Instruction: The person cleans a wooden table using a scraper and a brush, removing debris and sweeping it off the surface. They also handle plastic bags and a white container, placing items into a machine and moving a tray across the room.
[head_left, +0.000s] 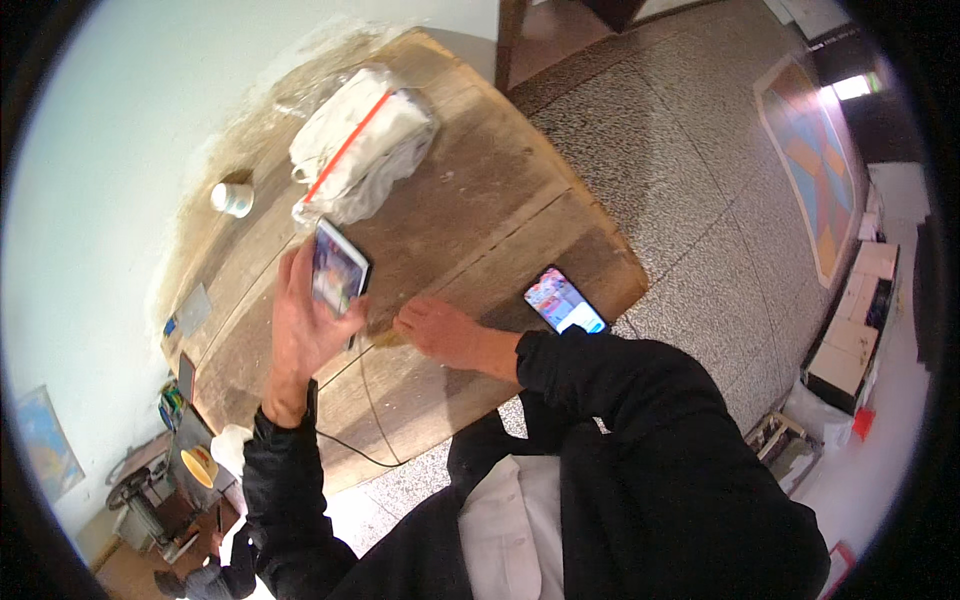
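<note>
My left hand (304, 326) is closed around a thin framed picture or device (339, 264) with a pale rim, tilted up above the wooden table (480, 195). Its face shows a blurred coloured image. To its right, my right hand (435, 326) is low over the table with its fingers curled; whether something small is between them cannot be told. A smartphone (564, 300) with a lit screen lies near the table's right corner, partly behind my right sleeve. Beyond my left hand sits a clear plastic bag (367, 142) of white cloth with a red strip.
A paper cup (232, 199) stands by the wall. A grey card (193, 309) and a dark flat object (187, 377) lie at the left edge. A cable (360, 452) runs across the near side. Another person (214, 577) is at lower left, and boxes (851, 337) stand at right.
</note>
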